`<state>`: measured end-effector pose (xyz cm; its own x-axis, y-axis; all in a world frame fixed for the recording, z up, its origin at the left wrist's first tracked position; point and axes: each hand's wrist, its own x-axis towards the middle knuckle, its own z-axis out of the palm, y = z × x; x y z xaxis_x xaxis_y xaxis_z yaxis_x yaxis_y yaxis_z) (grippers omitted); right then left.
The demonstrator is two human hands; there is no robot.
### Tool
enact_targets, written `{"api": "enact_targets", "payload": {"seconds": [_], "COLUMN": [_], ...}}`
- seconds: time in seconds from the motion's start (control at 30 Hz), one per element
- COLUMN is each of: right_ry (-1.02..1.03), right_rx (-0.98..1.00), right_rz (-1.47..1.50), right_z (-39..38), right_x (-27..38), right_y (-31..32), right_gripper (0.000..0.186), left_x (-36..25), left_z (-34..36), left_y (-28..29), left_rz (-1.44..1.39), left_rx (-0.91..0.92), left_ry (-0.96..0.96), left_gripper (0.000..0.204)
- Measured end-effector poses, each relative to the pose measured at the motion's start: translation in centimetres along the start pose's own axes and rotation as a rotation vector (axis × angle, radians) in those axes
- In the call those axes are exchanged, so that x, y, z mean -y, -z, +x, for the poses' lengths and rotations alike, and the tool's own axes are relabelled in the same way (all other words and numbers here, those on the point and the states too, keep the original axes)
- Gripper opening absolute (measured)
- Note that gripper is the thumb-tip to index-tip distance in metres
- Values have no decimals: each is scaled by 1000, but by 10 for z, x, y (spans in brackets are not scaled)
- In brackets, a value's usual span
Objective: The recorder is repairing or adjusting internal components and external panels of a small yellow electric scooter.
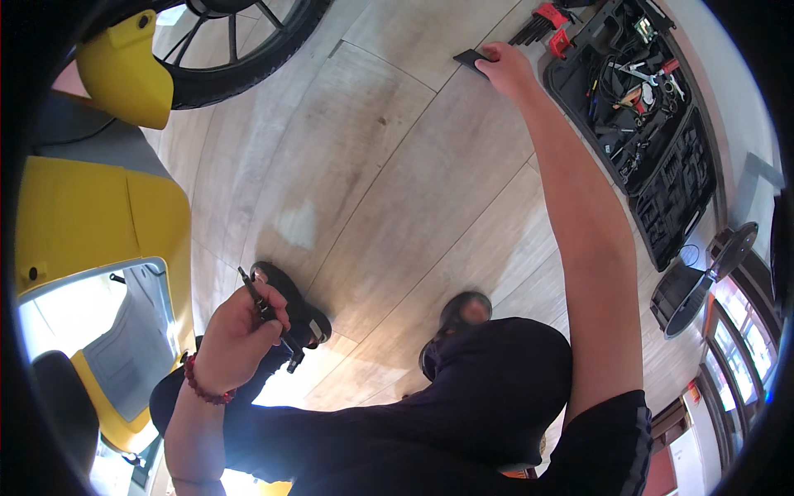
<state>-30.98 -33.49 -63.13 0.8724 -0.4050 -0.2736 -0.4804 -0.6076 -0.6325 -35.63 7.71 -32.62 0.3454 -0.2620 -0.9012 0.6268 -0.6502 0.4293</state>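
My left hand (241, 331), with a red bead bracelet at its wrist, is closed round a slim black rod-like tool (266, 307). One end of it is thin and the other has a short crosspiece; its exact kind I cannot make out. Far out over the floor, my right hand (509, 70) pinches a flat black rectangular piece (470, 59) between thumb and fingers. Just beyond that hand lies a set of hex keys (531, 31) with a red holder (559, 43). An opened black tool case (608, 124) full of mixed hand tools lies to its right.
At the left stands a yellow-panelled vehicle (91, 207), with a spoked black-tyred wheel (248, 70) at the far left. A black lidded bin (682, 298) stands open at the right. My shoes (298, 306) rest on the wood-look floor (389, 190).
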Motion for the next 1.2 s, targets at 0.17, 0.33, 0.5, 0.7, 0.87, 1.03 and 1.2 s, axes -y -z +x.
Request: {"api": "enact_targets", "payload": {"seconds": [0.17,0.33,0.5,0.7,0.87,1.03,1.2], "right_ry": [24,379,584,136,-22,-53,-71], "right_rx": [45,978,1269,1057,476,281,162], "right_rz": [114,516,334,569,-24,-338,-520], "right_z": [-27,-144,-197,-195,-170,-177,-188], "right_x": [9,173,241,161,-28,-83,-114], "right_y": [42,57,92,56,39,44,30], "right_gripper": [28,31,22,22,20,21,26], "left_x": [-12,-21,-37,-18,-13,-16,-16], "left_z": [7,-4,10,13,17,6,17], "left_y": [-8,-5,-24,-33,-30,-27,-35], "left_rz": [-22,-306,-460,-291,-183,-165,-151], "left_rx": [9,-135,49,-95,-4,-46,10], "left_ry": [-61,-266,-498,-408,-372,-448,-515], "left_gripper": [24,22,20,33,34,31,28]}}
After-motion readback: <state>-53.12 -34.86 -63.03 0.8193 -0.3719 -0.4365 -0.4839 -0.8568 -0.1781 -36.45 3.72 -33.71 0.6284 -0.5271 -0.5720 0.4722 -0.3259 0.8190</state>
